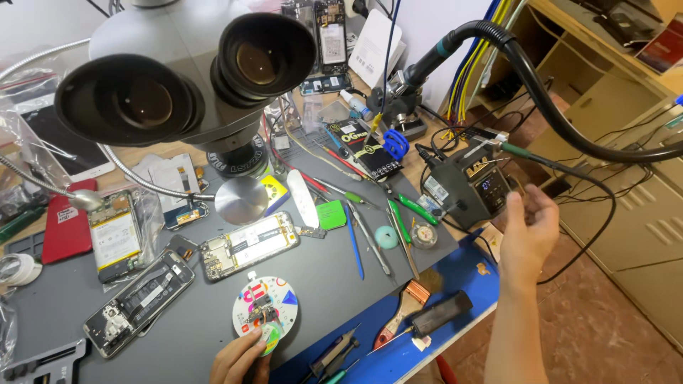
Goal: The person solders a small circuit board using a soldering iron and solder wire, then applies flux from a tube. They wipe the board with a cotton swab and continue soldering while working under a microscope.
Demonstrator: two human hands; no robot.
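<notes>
You are sitting at a phone repair workshop bench. Above your left hand (pixel 238 359) looms a stereo microscope (pixel 186 78), its two eyepieces facing you. Just beyond that hand, opened smartphones (pixel 247 245) lie with their circuit boards and batteries bared on a grey work mat (pixel 341 299) covering the desk. Between your hands, tweezers (pixel 404 238), screwdrivers (pixel 353 249) and prying tools are scattered. Just left of your raised right hand (pixel 530 231) stands a soldering station (pixel 473 186) with a lit display, a thick black hose (pixel 562 107) arching over it. Beyond that, bundles of coloured wires (pixel 477 57) hang by the wall.
</notes>
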